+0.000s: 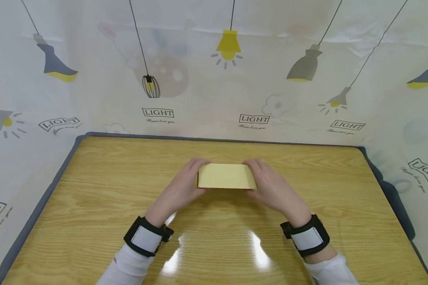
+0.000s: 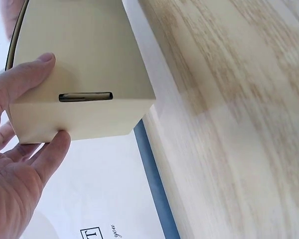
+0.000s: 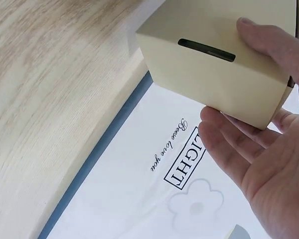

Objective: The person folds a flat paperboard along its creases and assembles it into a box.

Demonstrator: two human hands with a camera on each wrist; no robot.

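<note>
A pale yellow cardboard box (image 1: 227,176) is held between both hands above the middle of the wooden table. My left hand (image 1: 183,185) grips its left end. In the left wrist view, the thumb lies on one face of the box (image 2: 84,50) near a narrow slot, and the fingers press the end and far side. My right hand (image 1: 271,186) grips the right end the same way. The right wrist view shows a matching slot on the box (image 3: 209,74), close to that thumb. The box's inside is hidden.
The wood-grain table (image 1: 214,245) has a dark blue edge strip (image 1: 217,139) along its back and sides. Behind and beside it hangs a white sheet (image 1: 207,95) printed with lamps and the word LIGHT. Black wristbands (image 1: 147,236) are worn on both wrists.
</note>
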